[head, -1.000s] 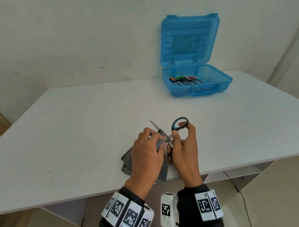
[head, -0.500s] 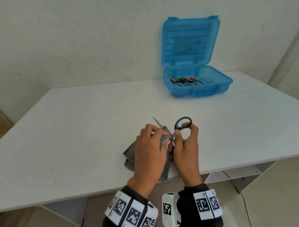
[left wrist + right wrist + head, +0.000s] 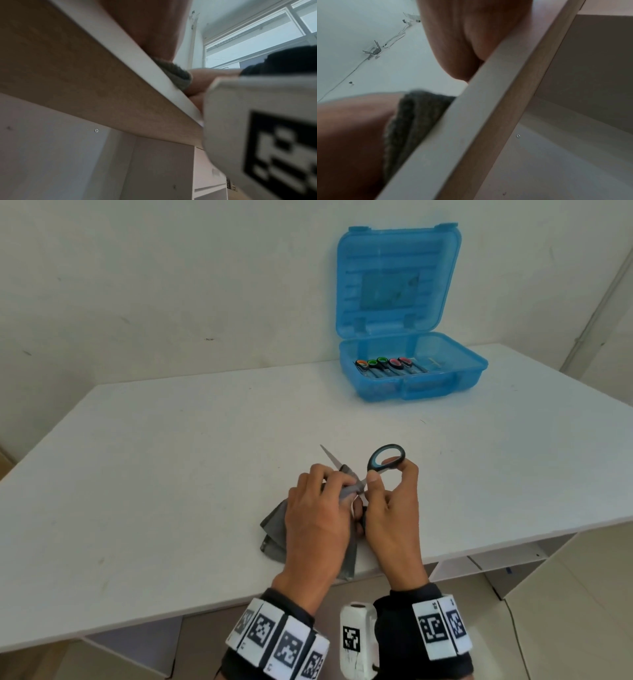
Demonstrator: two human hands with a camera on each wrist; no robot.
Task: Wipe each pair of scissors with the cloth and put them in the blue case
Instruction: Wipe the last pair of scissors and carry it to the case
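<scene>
As before, both hands gripping: left point(image 3: 317, 518) cloth point(image 3: 274, 529), right point(image 3: 394, 508) scissors point(image 3: 383, 460).

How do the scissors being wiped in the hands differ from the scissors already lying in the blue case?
The scissors in hand have a blue-lined black handle loop; the scissors in the case show orange, green and pink-red linings. The scissors in hand are held near the table's front edge, right hand gripping the handle, left hand pinching the grey cloth round the blade; the scissors in the case lie side by side in the blue case, untouched. Both have black handles.

left hand point(image 3: 317, 518) and cloth point(image 3: 274, 529) apparently slid nearer scissors point(image 3: 383, 460) pivot, blade tip more exposed
</scene>
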